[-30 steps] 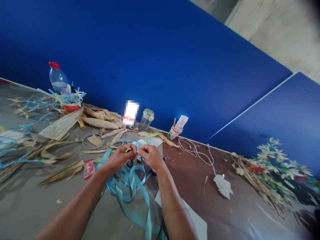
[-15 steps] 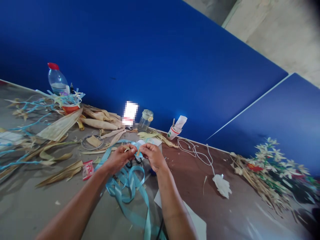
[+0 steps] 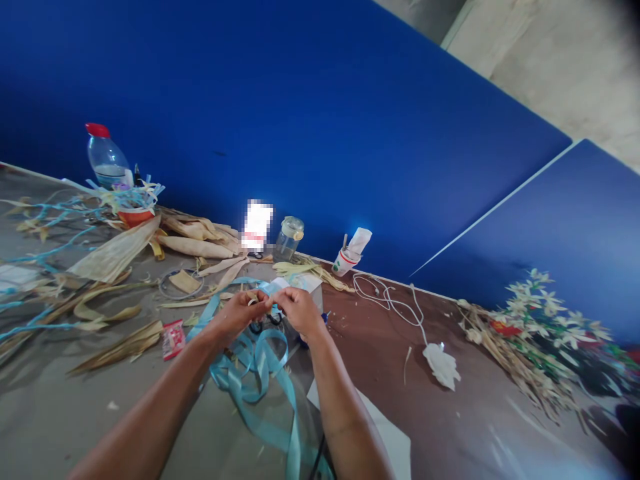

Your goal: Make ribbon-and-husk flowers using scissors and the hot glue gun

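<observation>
My left hand (image 3: pixel 244 313) is closed in a pinch, with a thin pale strip (image 3: pixel 253 302) curling between its fingers; it looks like dried husk. Fingertip to fingertip with it, my right hand (image 3: pixel 301 312) also pinches, and its fingers hide most of what lies between them. Under both hands, a light-blue satin ribbon (image 3: pixel 273 360) falls in loose loops on the table. Black scissor-like handles (image 3: pixel 274 319) show partly beneath the fingers. Just behind the fingertips lies a white and pale-blue piece (image 3: pixel 276 285), partly covered.
Dried corn husks (image 3: pixel 197 247) and a red candy packet (image 3: pixel 173 339) lie to the left. Along the blue partition stand a bottle (image 3: pixel 107 160), a lit phone (image 3: pixel 257 225), a jar (image 3: pixel 289 239) and a paper cup (image 3: pixel 345 262). A white cable (image 3: pixel 395 307) and white artificial flowers (image 3: pixel 545 307) are on the right.
My hands have come together, the right one moving slightly left until the fingertips meet. The tan strip seen between them is now mostly covered. The view has shifted a little.
</observation>
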{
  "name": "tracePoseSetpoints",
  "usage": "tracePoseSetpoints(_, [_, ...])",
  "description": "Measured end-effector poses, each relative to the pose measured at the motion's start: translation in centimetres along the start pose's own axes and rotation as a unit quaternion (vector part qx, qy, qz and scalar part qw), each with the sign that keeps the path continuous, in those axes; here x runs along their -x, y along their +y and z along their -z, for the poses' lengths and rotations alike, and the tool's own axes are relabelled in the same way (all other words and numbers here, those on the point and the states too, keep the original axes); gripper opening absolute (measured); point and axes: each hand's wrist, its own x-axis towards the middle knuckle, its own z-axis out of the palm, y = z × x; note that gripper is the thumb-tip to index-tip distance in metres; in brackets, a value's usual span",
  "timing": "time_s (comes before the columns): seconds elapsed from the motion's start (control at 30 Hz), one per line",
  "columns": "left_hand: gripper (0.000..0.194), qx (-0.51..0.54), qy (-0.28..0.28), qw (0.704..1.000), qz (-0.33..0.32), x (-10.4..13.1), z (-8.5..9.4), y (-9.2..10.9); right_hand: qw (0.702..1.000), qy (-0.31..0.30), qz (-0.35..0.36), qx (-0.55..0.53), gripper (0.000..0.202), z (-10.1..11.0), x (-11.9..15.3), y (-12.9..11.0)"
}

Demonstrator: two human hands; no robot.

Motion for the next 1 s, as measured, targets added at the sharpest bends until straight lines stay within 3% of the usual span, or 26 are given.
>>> tracePoseSetpoints(0.17, [0.027, 0.083, 0.082, 0.993, -0.023, 0.3, -0.8, 1.2, 0.999, -0.014, -0.011, -0.033, 0.026, -0.6, -0.1, 0.4])
tracePoseSetpoints(0.4, [0.029, 0.107, 0.092, 0.99, -0.024, 0.3, -0.9, 1.5, 1.0, 0.013, 0.016, 0.009, 0.015, -1.8, 0.0, 0.7])
tracePoseSetpoints(0.63, [0.026, 0.044, 0.105, 0.993, -0.009, 0.0, -0.4, 0.9, 0.998, -0.013, 0.01, 0.061, 0.018, -1.0, 0.0, 0.6])
tracePoseSetpoints(0.77, [0.028, 0.074, 0.176, 0.981, -0.028, 0.0, -0.4, 1.4, 0.996, 0.017, -0.004, 0.088, 0.018, -0.6, -0.5, 0.9])
tracePoseSetpoints(0.9, [0.026, 0.139, 0.251, 0.957, -0.052, -0.2, 0.0, 1.6, 0.975, -0.055, -0.023, 0.215, 0.014, -1.1, 0.0, 1.3])
tracePoseSetpoints(1.0, [0.025, 0.153, 0.274, 0.947, -0.07, -0.5, 0.2, 1.4, 0.924, -0.067, -0.007, 0.376, 0.019, -2.0, 0.8, 1.2])
